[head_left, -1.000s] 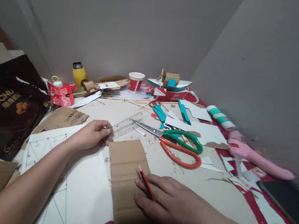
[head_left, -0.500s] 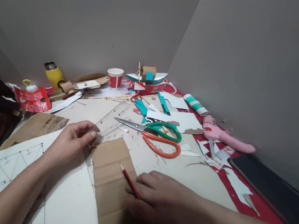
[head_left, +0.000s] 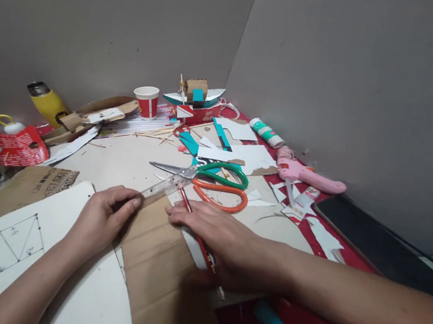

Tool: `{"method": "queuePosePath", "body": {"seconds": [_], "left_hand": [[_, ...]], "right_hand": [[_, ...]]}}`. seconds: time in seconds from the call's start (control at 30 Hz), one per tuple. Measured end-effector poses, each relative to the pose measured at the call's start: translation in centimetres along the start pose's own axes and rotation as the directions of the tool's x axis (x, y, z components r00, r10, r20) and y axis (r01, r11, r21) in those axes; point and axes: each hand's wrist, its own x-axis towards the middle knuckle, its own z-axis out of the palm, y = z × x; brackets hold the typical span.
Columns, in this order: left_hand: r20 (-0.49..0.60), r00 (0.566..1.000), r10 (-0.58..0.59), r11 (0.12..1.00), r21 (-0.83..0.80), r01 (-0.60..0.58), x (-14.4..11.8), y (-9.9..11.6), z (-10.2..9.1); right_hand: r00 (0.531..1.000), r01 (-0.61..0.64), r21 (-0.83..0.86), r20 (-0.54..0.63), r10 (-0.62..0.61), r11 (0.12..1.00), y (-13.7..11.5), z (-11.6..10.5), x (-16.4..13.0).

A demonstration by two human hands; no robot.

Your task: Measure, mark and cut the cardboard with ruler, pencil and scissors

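My left hand (head_left: 110, 216) pinches one end of a clear ruler (head_left: 165, 186), which lies slanted across the far edge of a brown cardboard piece (head_left: 153, 267). A red and black pencil (head_left: 200, 245) is held in my right hand (head_left: 216, 234), its tip pointing away from me near the ruler's far part. That hand rests over the cardboard's right edge, fingers partly hidden. Just beyond lie scissors (head_left: 201, 179) with one green and one orange handle, blades parted. Under my left forearm is a white sheet (head_left: 94, 285) with a drawn truss pattern.
Paper scraps (head_left: 250, 159), a pink glue gun (head_left: 309, 175) and a dark flat slab (head_left: 354, 235) lie to the right. A paper cup (head_left: 146, 101), a model boat (head_left: 194, 95) and a yellow bottle (head_left: 47, 103) stand along the back wall.
The ruler has turned from lying beyond the cardboard to crossing its far edge. My right hand has moved forward with the pencil. The view has shifted, so the scene sits further left.
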Motion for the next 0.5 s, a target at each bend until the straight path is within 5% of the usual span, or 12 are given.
{"method": "queuePosePath", "body": {"seconds": [0.17,0.37,0.5], "left_hand": [[0.021,1.000,-0.006,0.999,0.049,0.005,0.3,-0.2,-0.5],[0.202,0.974,-0.103,0.995,0.003,0.104,0.4,0.5,-2.3],[0.180,0.977,-0.111,0.987,-0.095,0.130,0.4,0.1,-2.4]], "right_hand": [[0.978,-0.031,-0.031,0.203,0.037,0.999,-0.2,0.2,0.1],[0.987,-0.020,-0.006,0.159,0.020,1.000,-0.2,0.2,0.1],[0.993,0.011,0.013,0.119,-0.013,1.000,0.1,0.4,0.0]]}}
